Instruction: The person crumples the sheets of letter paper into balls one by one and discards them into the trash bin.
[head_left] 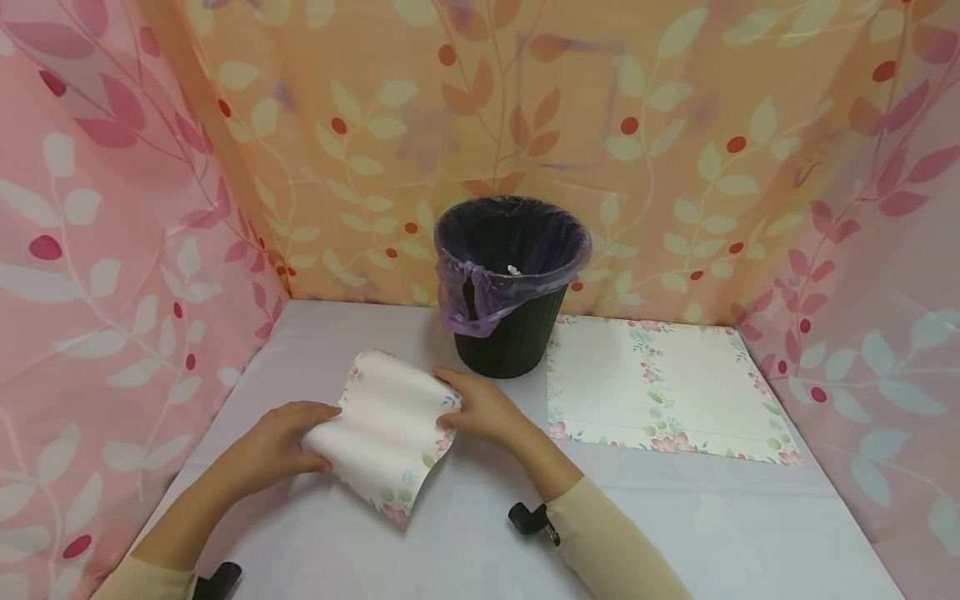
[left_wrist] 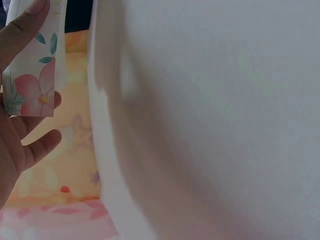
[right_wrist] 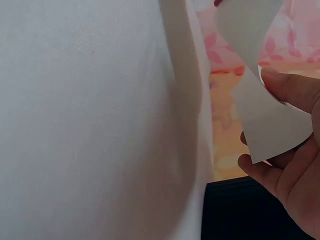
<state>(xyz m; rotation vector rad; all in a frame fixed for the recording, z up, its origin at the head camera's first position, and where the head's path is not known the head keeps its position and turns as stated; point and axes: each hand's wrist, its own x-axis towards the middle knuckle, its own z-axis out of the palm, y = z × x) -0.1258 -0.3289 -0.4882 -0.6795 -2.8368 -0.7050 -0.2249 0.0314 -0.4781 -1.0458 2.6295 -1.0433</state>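
A sheet of flower-bordered paper (head_left: 390, 429) lies buckled into waves on the white table (head_left: 675, 517), held between both hands. My left hand (head_left: 288, 437) pinches its left edge, with the flowered corner (left_wrist: 35, 75) between thumb and fingers. My right hand (head_left: 476, 408) pinches the right edge; in the right wrist view the curved paper (right_wrist: 265, 100) runs under the thumb (right_wrist: 295, 87). A black waste bin (head_left: 510, 287) with a purple liner stands just behind the paper.
A second flower-bordered sheet (head_left: 667, 387) lies flat to the right of the bin. Leaf-patterned curtains (head_left: 112, 250) close in the table on the left, back and right. A small white scrap (head_left: 513, 269) shows inside the bin.
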